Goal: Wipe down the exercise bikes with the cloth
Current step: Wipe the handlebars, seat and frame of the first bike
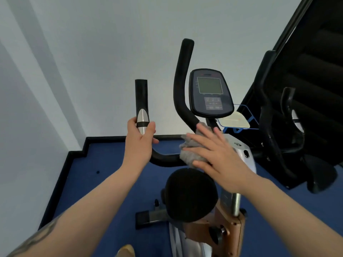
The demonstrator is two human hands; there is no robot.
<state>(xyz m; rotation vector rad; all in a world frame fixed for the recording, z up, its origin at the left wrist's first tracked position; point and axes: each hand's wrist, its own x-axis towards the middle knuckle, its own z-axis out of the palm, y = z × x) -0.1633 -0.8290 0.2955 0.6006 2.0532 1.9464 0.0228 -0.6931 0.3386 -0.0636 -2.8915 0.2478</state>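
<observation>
Saddle: the black seat (191,194) sits nearest, below both forearms
Right hand: the right hand (218,153) lies flat on the grey cloth (193,149), fingers straight and spread, pressing it onto the middle of the black handlebar (163,158)
Left hand: the left hand (140,140) grips the left handle at its silver pulse sensor (142,119), fingers and thumb curled round it, seemingly to steady the bike
Step in hand: wiping the handlebar's centre, just below the console (210,93)
Next move: probably calls for sliding the cloth up the right handle (182,78) or onto the console, keeping pressure even
Further off: a second machine (278,130) stands to the right, apparently not yet wiped; a pale wall (92,43) lies behind
</observation>
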